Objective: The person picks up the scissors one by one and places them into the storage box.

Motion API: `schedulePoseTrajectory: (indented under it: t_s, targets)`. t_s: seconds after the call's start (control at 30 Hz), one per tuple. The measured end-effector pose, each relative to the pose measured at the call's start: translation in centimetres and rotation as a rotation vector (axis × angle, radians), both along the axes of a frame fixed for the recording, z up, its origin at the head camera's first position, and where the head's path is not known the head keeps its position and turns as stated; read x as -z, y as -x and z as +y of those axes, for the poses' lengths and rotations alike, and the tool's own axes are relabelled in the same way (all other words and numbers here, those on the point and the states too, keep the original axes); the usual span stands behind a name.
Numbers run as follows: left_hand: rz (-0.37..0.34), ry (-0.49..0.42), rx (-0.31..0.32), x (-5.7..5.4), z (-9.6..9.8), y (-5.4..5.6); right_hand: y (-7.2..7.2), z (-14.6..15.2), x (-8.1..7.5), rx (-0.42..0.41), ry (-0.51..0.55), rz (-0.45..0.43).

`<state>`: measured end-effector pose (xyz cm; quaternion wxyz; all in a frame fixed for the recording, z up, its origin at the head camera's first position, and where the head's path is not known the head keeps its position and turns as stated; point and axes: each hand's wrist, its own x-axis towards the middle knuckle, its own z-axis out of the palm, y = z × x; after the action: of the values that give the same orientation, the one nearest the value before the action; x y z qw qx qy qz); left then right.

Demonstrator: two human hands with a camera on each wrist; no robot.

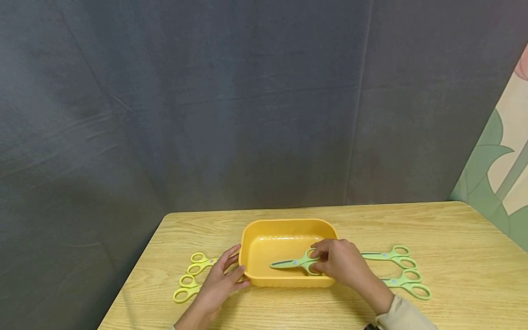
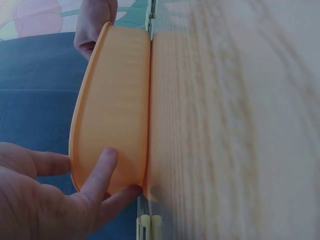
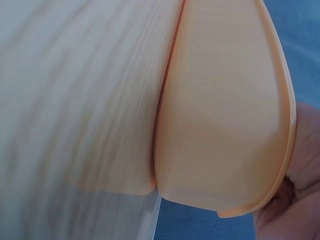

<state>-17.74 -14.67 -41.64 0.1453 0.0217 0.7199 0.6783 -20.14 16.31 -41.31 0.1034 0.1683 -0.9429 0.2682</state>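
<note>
A yellow-orange plastic bin [image 1: 290, 281] sits on the wooden table. My right hand [image 1: 343, 261] reaches over its right rim and pinches the handle loops of green scissors [image 1: 291, 263], whose blades point left inside the bin. In the right wrist view the bin's wall hides the scissors and most of the fingers. My left hand [image 1: 218, 282] touches the bin's left end with spread, fairly straight fingers [image 2: 102, 170]. By that hand lie two yellow scissors, the upper pair [image 1: 198, 263] and the lower pair [image 1: 187, 288], their blades partly hidden.
Right of the bin, two more green scissors lie on the table [image 1: 466, 256], the far pair [image 1: 396, 255] and the near pair [image 1: 408, 282], handles to the right. A dark cloth [image 1: 264, 114] hangs behind the table. A painted wall [image 1: 511, 174] stands at the right.
</note>
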Motion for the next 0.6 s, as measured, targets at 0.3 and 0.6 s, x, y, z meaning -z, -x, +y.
schedulePoseTrajectory:
  t_s: [0.3,0.6]
  targets:
    - [0.009,-0.004,0.007,-0.06,-0.04,-0.05,-0.15,-0.03,0.1,-0.013,-0.001,0.026]
    - [0.008,-0.006,0.005,0.03,-0.06,-0.02,-0.17,-0.02,-0.09,-0.012,-0.005,-0.028]
